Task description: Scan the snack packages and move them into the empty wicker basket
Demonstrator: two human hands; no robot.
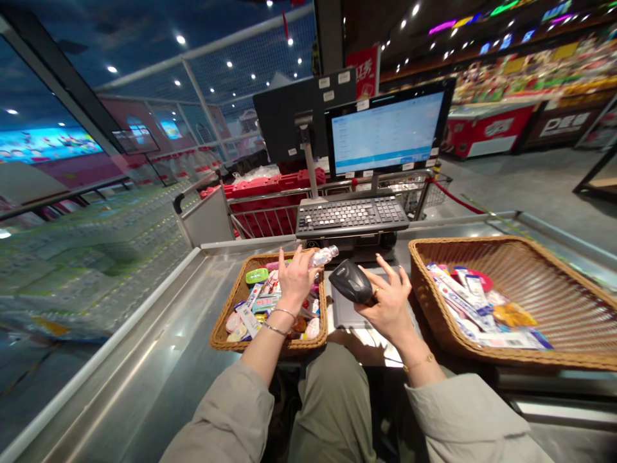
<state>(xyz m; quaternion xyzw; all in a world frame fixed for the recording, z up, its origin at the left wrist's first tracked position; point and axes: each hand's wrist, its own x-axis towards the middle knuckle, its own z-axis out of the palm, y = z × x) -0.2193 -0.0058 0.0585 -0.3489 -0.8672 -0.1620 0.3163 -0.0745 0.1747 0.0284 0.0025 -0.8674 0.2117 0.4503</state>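
My left hand [296, 278] is over the left wicker basket [220, 325], its thumb and fingers closed on a small clear bottle [324, 256] that points to the right. In my right hand [391, 301] is a black barcode scanner [350, 281], its head turned left toward the bottle; some of these fingers stretch away from the handle. Small mixed packets fill the left basket, among them a bright green item [257, 276]. A larger wicker basket [569, 289] on the right holds several white-and-blue packets [463, 299] and an orange-yellow packet [513, 316].
Behind the baskets a black keyboard [351, 214] rests on a stand, below a lit monitor [388, 132] and a second screen seen from behind [303, 109]. A steel counter [168, 360] extends to the left. Beyond stand shopping carts with red parts [265, 215].
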